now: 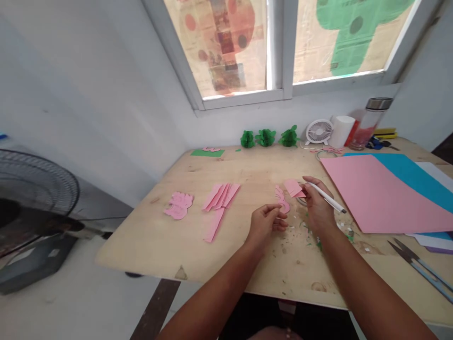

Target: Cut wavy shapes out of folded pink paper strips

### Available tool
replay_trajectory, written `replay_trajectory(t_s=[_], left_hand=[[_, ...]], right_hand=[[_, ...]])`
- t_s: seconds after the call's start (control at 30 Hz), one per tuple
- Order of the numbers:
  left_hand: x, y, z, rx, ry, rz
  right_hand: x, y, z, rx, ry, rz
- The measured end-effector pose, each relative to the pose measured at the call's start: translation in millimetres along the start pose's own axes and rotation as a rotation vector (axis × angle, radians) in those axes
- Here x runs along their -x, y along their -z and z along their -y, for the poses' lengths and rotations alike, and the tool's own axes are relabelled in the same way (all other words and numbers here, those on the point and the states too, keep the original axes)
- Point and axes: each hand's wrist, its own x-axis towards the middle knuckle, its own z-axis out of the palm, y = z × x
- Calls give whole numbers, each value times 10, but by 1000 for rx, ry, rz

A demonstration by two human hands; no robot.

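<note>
My left hand (266, 225) is over the middle of the table, thumb and index finger closed at the edge of a curly pink paper cutout (286, 207). My right hand (319, 208) holds a white pen (325, 196), its dark tip pointing right and down. Between the right fingertips is also a small pink paper piece (293, 187). A grey ring-shaped object is partly hidden behind that hand. Folded pink paper strips (221, 197) lie left of my hands, with a single pink strip (214, 226) below them. Farther left rest several scalloped pink cutouts (179, 205).
Large pink (385, 193) and blue sheets (410, 165) lie at right, near open scissors (417, 264). Green paper ornaments (265, 137), a small white fan (319, 131) and a glass bottle (370, 125) stand along the wall. Paper scraps (350, 233) litter the wooden table (226, 259).
</note>
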Motion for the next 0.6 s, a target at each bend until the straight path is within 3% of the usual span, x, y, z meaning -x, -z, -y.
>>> replay_trajectory(t_s=[0.2,0.6], left_hand=[[-157,2,-194,82,127,219],[-350,111,-188,34,11,181]], right_hand=[[50,-28,-14,84,10,102],[107,-53,-65,436,119,258]])
